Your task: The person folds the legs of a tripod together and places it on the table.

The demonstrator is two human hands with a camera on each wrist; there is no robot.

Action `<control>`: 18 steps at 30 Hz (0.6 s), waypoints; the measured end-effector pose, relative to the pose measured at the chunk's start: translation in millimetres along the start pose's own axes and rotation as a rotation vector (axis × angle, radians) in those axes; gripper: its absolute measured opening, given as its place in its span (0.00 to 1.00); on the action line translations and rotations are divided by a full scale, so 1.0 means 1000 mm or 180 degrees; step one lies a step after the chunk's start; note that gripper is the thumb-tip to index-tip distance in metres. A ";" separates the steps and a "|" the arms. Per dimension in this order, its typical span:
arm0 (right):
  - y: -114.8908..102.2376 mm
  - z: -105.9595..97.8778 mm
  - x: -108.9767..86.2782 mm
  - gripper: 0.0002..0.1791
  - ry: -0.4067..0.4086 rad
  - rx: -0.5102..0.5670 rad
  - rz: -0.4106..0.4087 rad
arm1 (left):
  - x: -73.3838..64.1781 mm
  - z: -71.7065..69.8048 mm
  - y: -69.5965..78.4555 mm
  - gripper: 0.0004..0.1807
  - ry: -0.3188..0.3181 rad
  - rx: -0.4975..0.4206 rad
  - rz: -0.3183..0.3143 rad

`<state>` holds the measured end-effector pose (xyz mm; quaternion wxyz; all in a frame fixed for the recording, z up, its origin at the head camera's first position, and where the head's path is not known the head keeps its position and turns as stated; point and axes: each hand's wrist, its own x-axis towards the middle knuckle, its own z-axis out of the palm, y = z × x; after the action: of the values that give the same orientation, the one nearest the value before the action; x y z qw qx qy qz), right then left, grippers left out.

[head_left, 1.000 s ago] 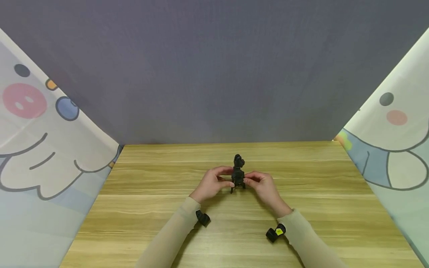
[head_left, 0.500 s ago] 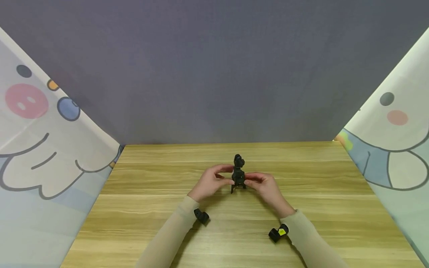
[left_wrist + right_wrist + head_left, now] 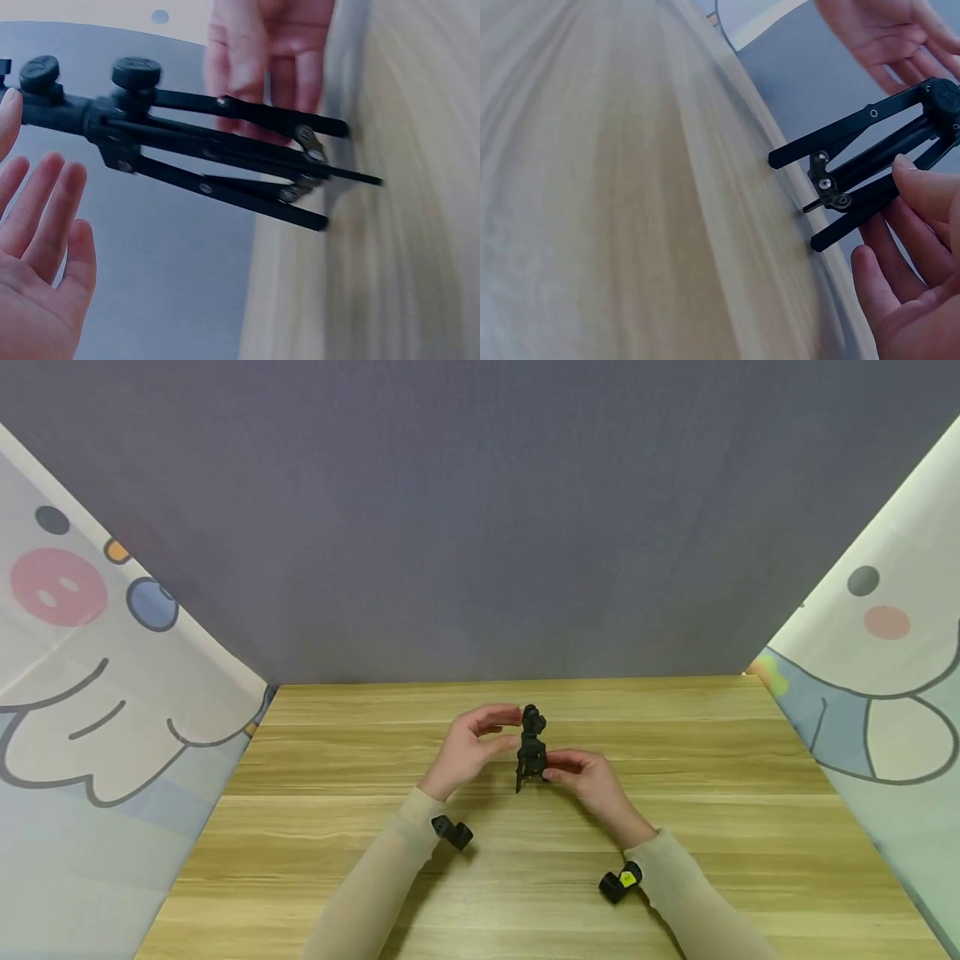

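Observation:
A small black tripod (image 3: 532, 753) stands upright on the wooden table, its legs partly folded together. Two round knobs and metal hinges show on it in the left wrist view, where its legs (image 3: 255, 208) point towards the tabletop. My right hand (image 3: 596, 785) pinches one leg low down between thumb and fingers, as the right wrist view shows at the tripod leg (image 3: 866, 214). Higher up, my left hand (image 3: 468, 750) is beside the tripod's head, its fingers extended and its thumb spread apart from them. The left palm (image 3: 34, 292) faces the tripod.
The wooden table (image 3: 337, 735) meets a grey panel (image 3: 480, 527) at its back edge. Cartoon-printed cloths hang at the left (image 3: 135, 710) and right (image 3: 892, 677). Each sleeve carries a black wrist camera, one on the left (image 3: 452, 832) and one on the right (image 3: 619, 882).
My left hand has moved up the tripod from its lower body towards its head, and its thumb has come away. The right hand keeps its place at the leg. The legs look slightly closer together.

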<state>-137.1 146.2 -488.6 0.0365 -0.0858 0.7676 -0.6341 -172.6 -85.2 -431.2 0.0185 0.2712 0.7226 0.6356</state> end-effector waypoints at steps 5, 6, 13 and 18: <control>-0.011 0.004 -0.002 0.14 -0.0066 -0.0156 0.0027 | 0.007 0.002 0.010 0.24 0.0026 0.0061 0.0073; -0.010 0.005 -0.001 0.14 -0.0069 -0.0185 0.0004 | 0.009 0.003 0.012 0.24 0.0024 0.0061 0.0086; 0.012 0.012 0.006 0.14 0.0017 -0.0249 0.0001 | 0.014 0.006 0.020 0.24 -0.0056 -0.0020 0.0255; 0.015 0.017 0.007 0.14 0.0104 -0.0369 -0.0019 | 0.016 0.007 0.024 0.22 -0.0068 -0.0032 0.0336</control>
<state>-142.7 131.1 -505.8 0.0171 -0.0797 0.8033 -0.5900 -174.9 -70.7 -405.6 -0.0060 0.3156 0.7038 0.6364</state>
